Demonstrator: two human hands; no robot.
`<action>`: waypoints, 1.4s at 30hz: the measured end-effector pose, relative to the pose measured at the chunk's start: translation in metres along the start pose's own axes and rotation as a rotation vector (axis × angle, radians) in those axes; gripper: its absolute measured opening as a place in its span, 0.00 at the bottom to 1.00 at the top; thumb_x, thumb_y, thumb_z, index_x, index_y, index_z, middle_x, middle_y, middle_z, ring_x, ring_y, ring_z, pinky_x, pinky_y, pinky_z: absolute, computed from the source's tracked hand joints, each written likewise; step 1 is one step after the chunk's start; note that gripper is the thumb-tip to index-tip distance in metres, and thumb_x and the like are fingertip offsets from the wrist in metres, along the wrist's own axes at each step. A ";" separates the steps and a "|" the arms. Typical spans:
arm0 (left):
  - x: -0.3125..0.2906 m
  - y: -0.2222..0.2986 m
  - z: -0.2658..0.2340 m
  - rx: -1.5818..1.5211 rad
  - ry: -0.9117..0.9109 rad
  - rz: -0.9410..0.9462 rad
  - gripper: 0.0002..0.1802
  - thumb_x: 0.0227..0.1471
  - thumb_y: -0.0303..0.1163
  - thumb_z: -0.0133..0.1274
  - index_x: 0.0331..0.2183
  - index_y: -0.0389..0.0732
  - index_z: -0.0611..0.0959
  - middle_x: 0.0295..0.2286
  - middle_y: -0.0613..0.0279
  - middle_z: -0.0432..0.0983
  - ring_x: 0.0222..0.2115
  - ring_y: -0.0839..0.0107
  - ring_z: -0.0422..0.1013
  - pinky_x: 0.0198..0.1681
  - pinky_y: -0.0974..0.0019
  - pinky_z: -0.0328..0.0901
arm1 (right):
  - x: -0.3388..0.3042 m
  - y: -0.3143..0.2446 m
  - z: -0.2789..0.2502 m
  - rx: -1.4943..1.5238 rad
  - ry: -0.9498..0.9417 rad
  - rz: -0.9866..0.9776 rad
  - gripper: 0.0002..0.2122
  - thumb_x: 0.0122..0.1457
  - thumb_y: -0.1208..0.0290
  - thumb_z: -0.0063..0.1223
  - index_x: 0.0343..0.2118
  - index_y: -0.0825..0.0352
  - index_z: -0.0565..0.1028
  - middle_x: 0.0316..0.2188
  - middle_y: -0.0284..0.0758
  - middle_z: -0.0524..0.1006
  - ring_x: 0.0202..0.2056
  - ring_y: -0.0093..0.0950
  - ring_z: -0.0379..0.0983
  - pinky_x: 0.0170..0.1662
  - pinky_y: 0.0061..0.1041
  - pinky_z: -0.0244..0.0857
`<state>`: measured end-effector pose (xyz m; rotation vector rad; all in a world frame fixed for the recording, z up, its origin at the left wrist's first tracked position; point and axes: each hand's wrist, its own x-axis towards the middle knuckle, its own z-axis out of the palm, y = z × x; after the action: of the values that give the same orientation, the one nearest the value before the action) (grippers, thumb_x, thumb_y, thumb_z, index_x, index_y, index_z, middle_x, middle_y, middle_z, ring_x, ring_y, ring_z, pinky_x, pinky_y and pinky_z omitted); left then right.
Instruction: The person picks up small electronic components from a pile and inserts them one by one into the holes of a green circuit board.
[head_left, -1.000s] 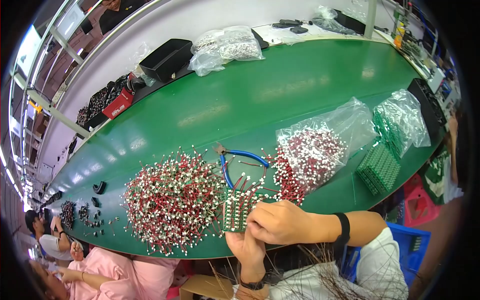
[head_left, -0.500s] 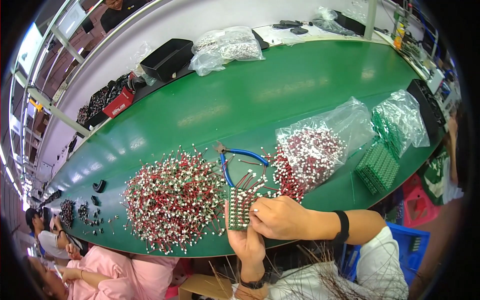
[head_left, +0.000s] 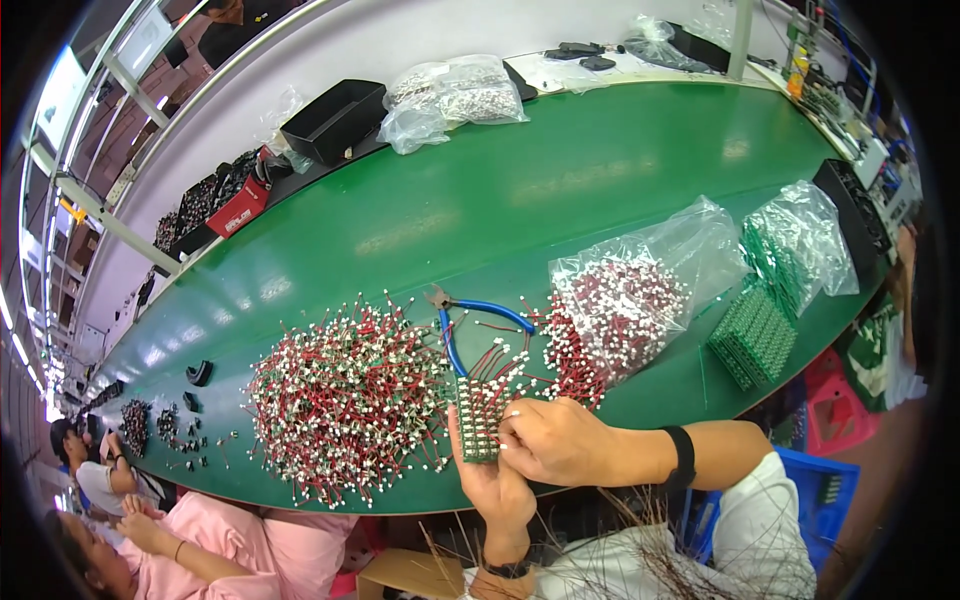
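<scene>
A green circuit board panel (head_left: 482, 430) with rows of white connectors and red wires rests in my left hand (head_left: 492, 490), near the table's front edge. My left fingers are wrapped along its left side and underneath. My right hand (head_left: 548, 438) is closed in a pinch at the panel's right edge; what its fingertips hold is hidden. Just beyond the panel lie cutting pliers (head_left: 450, 338) with blue handles, spread apart. Left of my hands is a big heap of red wire leads with white connectors (head_left: 345, 400). More such leads (head_left: 620, 310) spill from a clear plastic bag on the right.
Stacked green board panels (head_left: 752, 335) stand at the right beside another clear bag (head_left: 805, 235). Small black parts (head_left: 170, 425) lie at the left. A black bin (head_left: 335, 120) and bagged parts (head_left: 470, 95) line the far edge. A co-worker in pink (head_left: 250, 540) sits at the left.
My hands stay at the board panel with only a slight shift of the fingers and panel. At the left, the co-worker in pink has brought both hands together.
</scene>
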<state>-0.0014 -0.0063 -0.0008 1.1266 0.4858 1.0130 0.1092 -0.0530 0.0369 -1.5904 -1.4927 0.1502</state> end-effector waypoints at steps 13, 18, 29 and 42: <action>-0.002 -0.002 -0.004 0.075 -0.043 0.038 0.35 0.57 0.13 0.38 0.63 0.28 0.48 0.54 0.47 0.63 0.53 0.63 0.64 0.58 0.62 0.57 | -0.001 0.004 -0.005 -0.147 -0.092 -0.073 0.07 0.51 0.75 0.56 0.29 0.70 0.70 0.23 0.37 0.72 0.22 0.36 0.73 0.21 0.31 0.68; -0.002 -0.002 -0.002 0.149 -0.044 0.041 0.34 0.54 0.11 0.35 0.62 0.27 0.49 0.53 0.46 0.64 0.53 0.62 0.65 0.58 0.62 0.58 | 0.001 0.006 -0.009 -0.247 -0.151 -0.076 0.06 0.53 0.73 0.51 0.28 0.70 0.69 0.22 0.40 0.72 0.23 0.35 0.75 0.23 0.31 0.70; 0.012 -0.002 -0.004 -0.226 0.232 0.031 0.25 0.48 0.12 0.41 0.51 0.29 0.67 0.46 0.48 0.71 0.46 0.63 0.70 0.53 0.59 0.64 | 0.010 0.014 -0.007 0.176 -0.003 -0.025 0.06 0.53 0.81 0.54 0.35 0.70 0.73 0.29 0.41 0.74 0.27 0.41 0.75 0.29 0.33 0.70; 0.006 -0.004 -0.007 -0.246 0.237 -0.052 0.38 0.49 0.08 0.39 0.62 0.32 0.53 0.52 0.49 0.66 0.49 0.63 0.68 0.53 0.62 0.64 | 0.014 -0.003 -0.030 0.335 -0.127 0.020 0.06 0.54 0.79 0.57 0.35 0.69 0.77 0.28 0.37 0.79 0.24 0.28 0.79 0.26 0.24 0.71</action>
<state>-0.0020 0.0024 -0.0059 0.7757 0.5594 1.1338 0.1298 -0.0576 0.0629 -1.3451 -1.4597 0.4941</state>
